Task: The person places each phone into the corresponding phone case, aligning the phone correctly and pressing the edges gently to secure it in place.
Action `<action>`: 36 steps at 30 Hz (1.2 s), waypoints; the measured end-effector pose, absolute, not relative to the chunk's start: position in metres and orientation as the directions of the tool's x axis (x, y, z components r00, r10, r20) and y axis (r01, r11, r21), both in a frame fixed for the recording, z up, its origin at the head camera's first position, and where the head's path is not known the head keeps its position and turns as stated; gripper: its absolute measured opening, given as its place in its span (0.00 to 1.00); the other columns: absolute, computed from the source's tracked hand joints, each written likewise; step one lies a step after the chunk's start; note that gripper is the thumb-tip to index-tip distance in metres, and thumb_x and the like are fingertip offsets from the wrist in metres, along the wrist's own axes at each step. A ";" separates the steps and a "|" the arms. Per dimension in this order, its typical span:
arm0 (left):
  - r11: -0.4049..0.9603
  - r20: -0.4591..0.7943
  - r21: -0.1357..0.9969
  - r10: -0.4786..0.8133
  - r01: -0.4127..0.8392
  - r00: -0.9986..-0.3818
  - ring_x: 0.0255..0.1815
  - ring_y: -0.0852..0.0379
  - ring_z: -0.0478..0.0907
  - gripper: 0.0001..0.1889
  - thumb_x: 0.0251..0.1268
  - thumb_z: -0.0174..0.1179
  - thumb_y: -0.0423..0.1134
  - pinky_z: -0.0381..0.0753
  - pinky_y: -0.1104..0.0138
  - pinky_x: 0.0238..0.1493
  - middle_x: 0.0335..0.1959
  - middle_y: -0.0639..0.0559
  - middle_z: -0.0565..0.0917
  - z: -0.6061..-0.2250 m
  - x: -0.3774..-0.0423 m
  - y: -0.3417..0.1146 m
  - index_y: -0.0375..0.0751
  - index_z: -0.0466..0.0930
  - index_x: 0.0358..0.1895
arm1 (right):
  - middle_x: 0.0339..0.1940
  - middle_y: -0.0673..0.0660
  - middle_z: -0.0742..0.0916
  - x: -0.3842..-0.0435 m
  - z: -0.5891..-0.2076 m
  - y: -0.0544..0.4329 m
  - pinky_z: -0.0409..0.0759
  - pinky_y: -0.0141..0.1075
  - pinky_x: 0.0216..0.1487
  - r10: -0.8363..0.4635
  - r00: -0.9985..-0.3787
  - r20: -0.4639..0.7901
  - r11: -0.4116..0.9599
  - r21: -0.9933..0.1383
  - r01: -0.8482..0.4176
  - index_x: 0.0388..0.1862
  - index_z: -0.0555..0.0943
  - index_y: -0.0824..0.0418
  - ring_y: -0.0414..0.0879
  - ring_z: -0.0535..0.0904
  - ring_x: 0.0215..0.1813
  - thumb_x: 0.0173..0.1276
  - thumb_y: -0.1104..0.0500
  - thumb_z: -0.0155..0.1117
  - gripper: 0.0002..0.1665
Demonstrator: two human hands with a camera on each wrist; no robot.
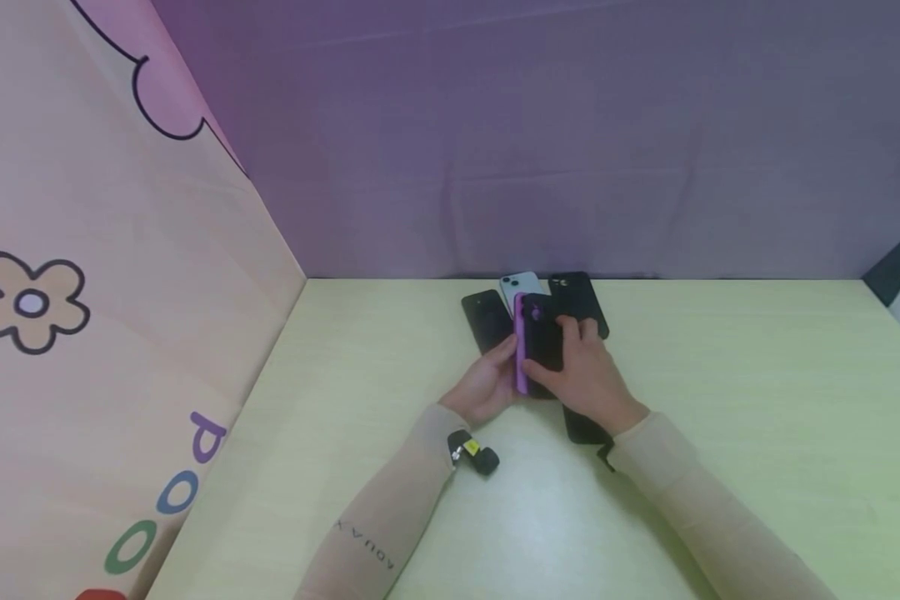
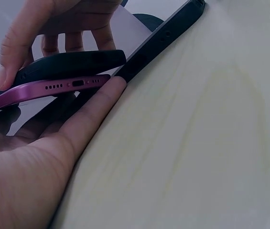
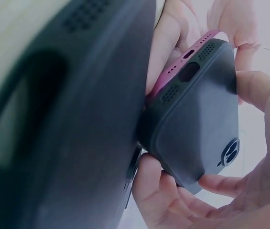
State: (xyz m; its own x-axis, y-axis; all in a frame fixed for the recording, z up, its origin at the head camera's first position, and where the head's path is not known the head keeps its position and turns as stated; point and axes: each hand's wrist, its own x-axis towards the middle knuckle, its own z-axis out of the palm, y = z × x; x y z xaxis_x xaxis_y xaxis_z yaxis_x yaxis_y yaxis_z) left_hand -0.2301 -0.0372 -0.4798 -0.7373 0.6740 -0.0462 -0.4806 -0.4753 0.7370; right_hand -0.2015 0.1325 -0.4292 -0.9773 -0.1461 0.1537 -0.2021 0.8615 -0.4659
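Note:
A purple-pink phone (image 2: 53, 90) lies over my left hand (image 1: 487, 386), whose thumb is at its left edge with fingers underneath. On top of that phone sits a black phone case (image 3: 192, 114), with a port cutout and speaker holes along its end. My right hand (image 1: 588, 371) grips this case by its edges, thumb on the near side and fingers on the far side. The case and the phone are slightly apart at one end in the left wrist view. Under my right wrist lies another black case (image 1: 587, 429), seen large and close in the right wrist view.
Behind my hands lie a black phone (image 1: 487, 319), a light blue phone (image 1: 520, 282) and a black phone or case with a camera block (image 1: 581, 302). They rest on the pale table (image 1: 345, 350) near the purple back wall (image 1: 540, 142). A patterned panel (image 1: 120, 250) stands left.

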 end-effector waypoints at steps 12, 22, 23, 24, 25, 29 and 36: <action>-0.478 -0.055 0.737 0.663 -0.478 -0.747 0.71 0.48 0.61 0.23 0.73 0.43 0.53 0.60 0.39 0.67 0.72 0.53 0.64 -0.481 -0.229 -0.036 0.65 0.60 0.70 | 0.48 0.69 0.68 -0.201 -0.429 0.131 0.80 0.52 0.38 -0.146 -0.973 0.180 0.850 -0.480 -0.216 0.66 0.57 0.71 0.59 0.76 0.36 0.57 0.31 0.61 0.56; -0.476 -0.039 0.744 0.669 -0.468 -0.742 0.70 0.48 0.64 0.24 0.75 0.40 0.51 0.64 0.40 0.65 0.71 0.50 0.64 -0.477 -0.226 -0.037 0.59 0.58 0.71 | 0.48 0.69 0.68 -0.200 -0.429 0.129 0.81 0.51 0.38 -0.138 -0.973 0.184 0.837 -0.504 -0.214 0.67 0.56 0.71 0.59 0.76 0.36 0.56 0.29 0.61 0.57; -0.475 -0.038 0.746 0.670 -0.467 -0.742 0.70 0.48 0.64 0.24 0.75 0.40 0.51 0.64 0.40 0.65 0.71 0.50 0.64 -0.477 -0.226 -0.037 0.59 0.58 0.71 | 0.49 0.69 0.68 -0.200 -0.429 0.128 0.81 0.51 0.38 -0.137 -0.973 0.184 0.836 -0.505 -0.213 0.67 0.56 0.70 0.59 0.76 0.36 0.56 0.29 0.61 0.58; -0.475 -0.037 0.747 0.668 -0.465 -0.743 0.70 0.48 0.64 0.24 0.75 0.40 0.51 0.63 0.41 0.65 0.71 0.50 0.64 -0.477 -0.226 -0.037 0.59 0.58 0.71 | 0.49 0.69 0.68 -0.200 -0.429 0.128 0.81 0.51 0.38 -0.135 -0.974 0.182 0.836 -0.507 -0.211 0.67 0.56 0.70 0.59 0.76 0.36 0.56 0.29 0.61 0.58; -0.475 -0.037 0.748 0.667 -0.463 -0.744 0.70 0.48 0.64 0.24 0.75 0.39 0.51 0.63 0.41 0.66 0.71 0.50 0.64 -0.476 -0.225 -0.037 0.59 0.58 0.71 | 0.49 0.69 0.68 -0.200 -0.429 0.128 0.81 0.51 0.38 -0.134 -0.975 0.179 0.836 -0.508 -0.208 0.67 0.56 0.70 0.59 0.76 0.36 0.56 0.29 0.60 0.58; -0.476 -0.038 0.749 0.664 -0.461 -0.747 0.69 0.49 0.65 0.23 0.75 0.39 0.51 0.63 0.43 0.67 0.71 0.48 0.64 -0.476 -0.226 -0.036 0.60 0.58 0.71 | 0.50 0.68 0.67 -0.199 -0.429 0.128 0.81 0.52 0.39 -0.127 -0.977 0.171 0.832 -0.517 -0.198 0.67 0.56 0.70 0.60 0.76 0.36 0.56 0.28 0.60 0.58; -0.468 -0.051 0.746 0.668 -0.473 -0.742 0.70 0.50 0.64 0.23 0.75 0.39 0.50 0.62 0.46 0.69 0.73 0.44 0.61 -0.475 -0.226 -0.036 0.61 0.59 0.71 | 0.50 0.70 0.67 -0.199 -0.428 0.127 0.80 0.55 0.40 -0.128 -0.975 0.183 0.827 -0.522 -0.207 0.67 0.56 0.70 0.62 0.77 0.37 0.56 0.29 0.61 0.58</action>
State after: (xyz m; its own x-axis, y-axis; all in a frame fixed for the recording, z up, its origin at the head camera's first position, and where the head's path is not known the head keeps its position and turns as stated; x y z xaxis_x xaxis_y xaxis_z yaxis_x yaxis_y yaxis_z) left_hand -0.2263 -0.0362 -0.4753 -0.7421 0.6684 -0.0511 -0.4733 -0.4684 0.7460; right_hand -0.1986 0.1266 -0.4277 -0.9747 -0.1280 0.1830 -0.2067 0.8273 -0.5224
